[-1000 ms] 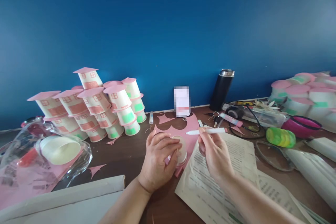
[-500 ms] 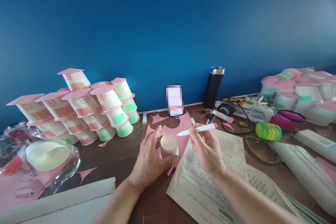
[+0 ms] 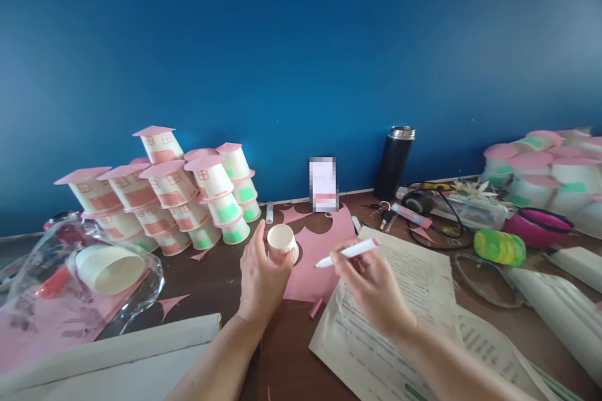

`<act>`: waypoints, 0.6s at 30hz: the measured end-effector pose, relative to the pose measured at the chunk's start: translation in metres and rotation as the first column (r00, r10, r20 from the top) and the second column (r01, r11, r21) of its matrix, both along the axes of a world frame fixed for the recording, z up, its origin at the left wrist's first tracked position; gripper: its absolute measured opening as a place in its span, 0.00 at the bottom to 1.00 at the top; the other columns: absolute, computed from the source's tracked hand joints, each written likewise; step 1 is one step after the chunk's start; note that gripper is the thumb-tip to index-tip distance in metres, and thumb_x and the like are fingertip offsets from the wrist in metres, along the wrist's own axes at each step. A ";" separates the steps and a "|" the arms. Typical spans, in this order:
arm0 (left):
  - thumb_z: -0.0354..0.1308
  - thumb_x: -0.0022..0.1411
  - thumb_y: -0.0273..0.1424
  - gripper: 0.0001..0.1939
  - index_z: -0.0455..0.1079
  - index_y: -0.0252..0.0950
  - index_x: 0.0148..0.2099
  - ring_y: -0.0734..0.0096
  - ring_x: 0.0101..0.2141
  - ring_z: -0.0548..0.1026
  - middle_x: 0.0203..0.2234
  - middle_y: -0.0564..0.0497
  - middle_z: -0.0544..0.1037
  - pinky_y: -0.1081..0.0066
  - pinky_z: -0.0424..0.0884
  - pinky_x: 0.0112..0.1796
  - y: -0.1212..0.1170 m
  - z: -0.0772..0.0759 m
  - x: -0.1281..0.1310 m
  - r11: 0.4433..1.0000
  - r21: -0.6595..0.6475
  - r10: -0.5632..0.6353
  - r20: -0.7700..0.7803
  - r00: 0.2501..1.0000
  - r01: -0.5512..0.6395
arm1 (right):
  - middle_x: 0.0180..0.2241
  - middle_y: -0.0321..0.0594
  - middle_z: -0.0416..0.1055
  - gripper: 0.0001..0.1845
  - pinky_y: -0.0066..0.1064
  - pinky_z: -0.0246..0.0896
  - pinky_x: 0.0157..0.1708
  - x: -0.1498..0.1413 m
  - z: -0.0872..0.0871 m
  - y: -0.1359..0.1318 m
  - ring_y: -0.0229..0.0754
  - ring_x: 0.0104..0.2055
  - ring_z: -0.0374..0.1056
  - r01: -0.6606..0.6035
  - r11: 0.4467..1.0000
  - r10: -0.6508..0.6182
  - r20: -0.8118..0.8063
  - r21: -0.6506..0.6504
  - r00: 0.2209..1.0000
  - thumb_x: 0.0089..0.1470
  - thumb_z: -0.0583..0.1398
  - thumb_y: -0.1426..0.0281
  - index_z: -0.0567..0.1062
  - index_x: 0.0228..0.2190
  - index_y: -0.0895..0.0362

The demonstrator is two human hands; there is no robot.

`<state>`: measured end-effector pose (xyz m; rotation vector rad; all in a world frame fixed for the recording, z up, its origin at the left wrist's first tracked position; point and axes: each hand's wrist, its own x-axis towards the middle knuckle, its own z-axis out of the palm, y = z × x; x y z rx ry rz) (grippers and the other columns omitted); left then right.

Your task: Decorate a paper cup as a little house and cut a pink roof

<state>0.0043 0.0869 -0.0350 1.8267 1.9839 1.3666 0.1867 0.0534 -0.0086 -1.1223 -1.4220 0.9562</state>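
My left hand (image 3: 263, 276) is closed around a small white paper cup (image 3: 281, 237), thumb on its near side and fingers on its left. The cup stands upside down, and the hand hides part of its drawn side. To its right, my right hand (image 3: 369, 285) pinches a white marker (image 3: 347, 252) with a pink end, its tip pointing left, apart from the cup. Pink cardboard (image 3: 313, 263) with round cut-outs lies beneath and between the hands. A small red cap (image 3: 316, 308) rests near the cardboard's front edge. Printed sheets (image 3: 390, 351) lie under my right forearm.
Stacked decorated paper cups (image 3: 169, 185) rise at left; more cups (image 3: 531, 166) are piled at far right. A black thermos (image 3: 395, 163) and a phone (image 3: 323, 183) stand by the blue wall. A plastic bag (image 3: 155, 276) with cups and a white box (image 3: 117, 351) occupy the front left.
The view has swung slightly left. My left hand has shifted the cup leftward, turning its drawn window away. The marker has moved farther from the cup, and the red cap shows more fully.
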 end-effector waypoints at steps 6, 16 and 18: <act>0.57 0.55 0.33 0.34 0.56 0.30 0.63 0.48 0.57 0.67 0.58 0.34 0.69 0.50 0.62 0.56 0.001 -0.005 0.002 0.999 -0.029 -0.019 -0.036 0.999 0.018 | 0.20 0.30 0.68 0.09 0.27 0.54 0.22 -0.007 -0.005 -0.006 0.36 0.20 0.66 -0.100 0.992 0.114 0.220 -0.074 0.969 0.59 0.58 0.65 0.73 0.28 0.53; 0.57 0.55 0.32 0.32 0.58 0.32 0.61 0.50 0.56 0.68 0.56 0.37 0.71 0.50 0.63 0.55 0.001 -0.006 0.000 0.998 -0.038 -0.059 -0.018 0.998 0.058 | 0.22 0.30 0.72 0.09 0.30 0.60 0.31 -0.012 -0.010 -0.009 0.39 0.27 0.68 -0.153 0.986 0.164 0.402 -0.059 0.901 0.58 0.57 0.68 0.70 0.26 0.52; 0.57 0.55 0.32 0.32 0.59 0.32 0.61 0.50 0.55 0.68 0.55 0.37 0.71 0.51 0.63 0.54 0.001 -0.007 0.000 0.998 -0.035 -0.060 -0.025 0.998 0.059 | 0.22 0.31 0.73 0.09 0.30 0.60 0.30 -0.013 -0.011 -0.009 0.40 0.26 0.68 -0.156 0.986 0.169 0.423 -0.063 0.890 0.58 0.56 0.68 0.69 0.26 0.52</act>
